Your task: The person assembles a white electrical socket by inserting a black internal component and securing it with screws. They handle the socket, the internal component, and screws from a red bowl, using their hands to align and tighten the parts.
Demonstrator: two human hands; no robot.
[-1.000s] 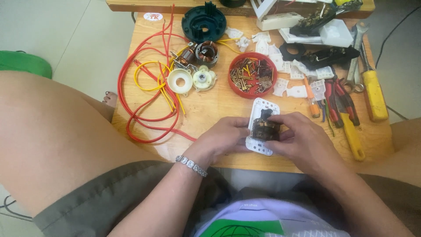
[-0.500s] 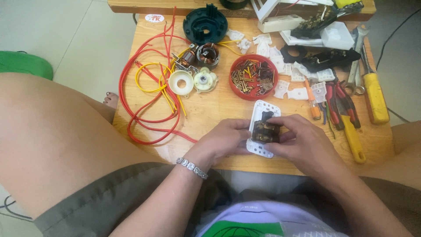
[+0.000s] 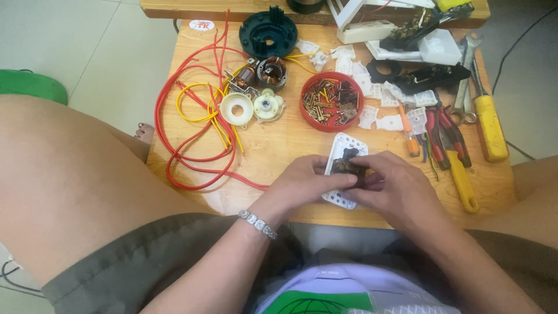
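Note:
Both my hands meet over a white perforated plastic plate (image 3: pixel 343 145) at the front edge of the small wooden table (image 3: pixel 279 145). My left hand (image 3: pixel 302 186) grips the plate's left side, its fingers closed across the middle. My right hand (image 3: pixel 395 189) holds the right side, with its fingertips pinching a small dark brown part (image 3: pixel 347 163) that sits on the plate. The plate's lower corner (image 3: pixel 340 200) pokes out under my left fingers.
A red bowl of screws (image 3: pixel 331 102), two white gears (image 3: pixel 250 107), a motor core (image 3: pixel 264 72), a dark green round housing (image 3: pixel 268 32) and looped red and yellow wires (image 3: pixel 192 116) lie behind. Pliers, screwdrivers (image 3: pixel 459 168) and wrenches lie at the right. My knees flank the table.
The plate and both hands stay in the same spot; my fingers have shifted slightly over the dark part.

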